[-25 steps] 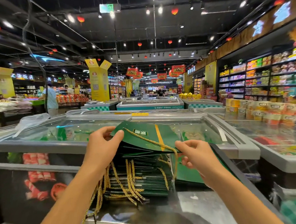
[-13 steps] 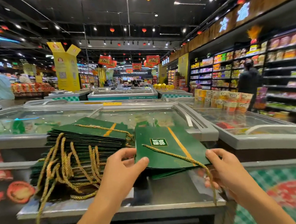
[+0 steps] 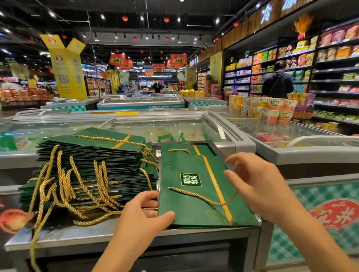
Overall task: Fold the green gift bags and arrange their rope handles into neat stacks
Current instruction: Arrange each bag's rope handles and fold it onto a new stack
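Fingers [image 3: 149, 200] of the left hand [image 3: 137, 221] curl against the left edge of a flat green gift bag [image 3: 197, 170] while the thumb presses on its near left corner, so the hand pinches that corner. The bag lies face up on the steel table [image 3: 86, 233], its label and orange stripe showing, with thin green edges visible beneath its near side. Its gold rope handle [image 3: 198, 196] runs loose across the face toward the right edge. Over that right edge hovers the right hand [image 3: 260, 185], fingers spread and loosely bent, holding nothing that can be seen. Just left of the bag stands a tall stack [image 3: 96, 148] of folded green bags. The stack's rope handles [image 3: 80, 178] spill in a tangle to the left of the bag and hang over the table's front. Beyond the bag's far edge lie glass freezer lids [image 3: 163, 128], and far beyond it to the right a shopper [image 3: 276, 83] faces shelves.
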{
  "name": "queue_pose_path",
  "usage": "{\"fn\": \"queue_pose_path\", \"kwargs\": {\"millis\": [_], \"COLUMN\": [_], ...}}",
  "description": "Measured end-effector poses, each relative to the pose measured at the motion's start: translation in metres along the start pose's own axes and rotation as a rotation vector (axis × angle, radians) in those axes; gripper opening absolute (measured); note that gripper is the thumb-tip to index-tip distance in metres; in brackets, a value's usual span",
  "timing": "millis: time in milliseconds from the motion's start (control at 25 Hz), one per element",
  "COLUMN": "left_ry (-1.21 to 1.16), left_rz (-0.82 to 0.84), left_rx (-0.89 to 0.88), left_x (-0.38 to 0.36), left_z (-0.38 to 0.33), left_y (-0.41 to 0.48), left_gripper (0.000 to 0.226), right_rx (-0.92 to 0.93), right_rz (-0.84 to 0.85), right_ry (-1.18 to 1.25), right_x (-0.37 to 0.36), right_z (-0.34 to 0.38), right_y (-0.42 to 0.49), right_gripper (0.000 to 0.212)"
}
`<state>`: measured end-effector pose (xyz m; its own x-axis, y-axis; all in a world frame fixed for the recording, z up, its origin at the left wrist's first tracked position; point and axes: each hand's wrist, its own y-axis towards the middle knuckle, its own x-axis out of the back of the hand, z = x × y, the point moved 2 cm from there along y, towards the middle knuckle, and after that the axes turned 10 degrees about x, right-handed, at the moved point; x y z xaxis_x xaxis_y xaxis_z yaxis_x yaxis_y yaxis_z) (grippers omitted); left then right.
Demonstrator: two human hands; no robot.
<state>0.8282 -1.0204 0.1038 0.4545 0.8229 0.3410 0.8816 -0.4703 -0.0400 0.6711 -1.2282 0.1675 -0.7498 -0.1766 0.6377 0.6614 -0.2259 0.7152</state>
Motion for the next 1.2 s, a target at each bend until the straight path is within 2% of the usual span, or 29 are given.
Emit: {"fn": "queue_pose_path", "kwargs": {"millis": [80, 200, 280, 360, 480, 560, 680, 880, 1000, 1080, 1120, 1200], "left_ry": [0.049, 0.14, 0.294, 0.396, 0.424, 0.422, 0.394, 0.528, 0.47, 0.385, 0.346, 0.294], "left_rz": [0.061, 0.146, 0.073, -0.017, -0.04, -0.055, -0.079, -0.145, -0.166, -0.139, -0.129, -0.107], "left_rx": [0.006, -0.004, -0.074, -0.144, -0.201, -0.214, -0.197, -0.177, -0.172, -0.16, -0.157, -0.154], "left_x": [0.002, 0.009, 0.014, 0.015, 0.006, 0.0, -0.002, -0.009, -0.012, -0.012, -0.011, -0.01], "left_z": [0.001, 0.003, 0.001, -0.004, -0.009, -0.01, -0.008, -0.009, -0.007, -0.004, -0.002, 0.001], "left_y": [-0.005, -0.007, -0.003, 0.003, 0.016, 0.024, 0.033, 0.036, 0.029, 0.028, 0.028, 0.027], "left_gripper": [0.052, 0.048, 0.034, 0.027, 0.025, 0.025, 0.029, 0.04, 0.023, 0.022, 0.023, 0.04], "right_rx": [0.08, 0.017, -0.051, -0.109, -0.185, -0.169, -0.153, -0.195, -0.179, -0.143, -0.132, -0.113], "right_rz": [0.048, 0.129, 0.137, 0.16, 0.226, 0.247, 0.235, 0.284, 0.356, 0.434, 0.452, 0.464], "right_ry": [0.182, 0.404, 0.421, 0.351, 0.22, 0.166, 0.211, 0.259, 0.162, 0.12, 0.131, 0.154], "right_x": [-0.026, -0.064, -0.076, -0.079, -0.08, -0.081, -0.074, -0.067, -0.071, -0.076, -0.078, -0.086], "right_z": [-0.002, -0.012, -0.019, -0.027, -0.028, -0.022, -0.016, -0.013, -0.012, -0.009, -0.008, -0.003], "right_y": [0.001, -0.007, -0.011, -0.01, -0.007, -0.007, -0.015, -0.017, -0.005, 0.006, 0.013, 0.027], "right_gripper": [0.027, 0.052, 0.067, 0.069, 0.066, 0.057, 0.046, 0.036, 0.021, 0.011, 0.01, 0.013]}}
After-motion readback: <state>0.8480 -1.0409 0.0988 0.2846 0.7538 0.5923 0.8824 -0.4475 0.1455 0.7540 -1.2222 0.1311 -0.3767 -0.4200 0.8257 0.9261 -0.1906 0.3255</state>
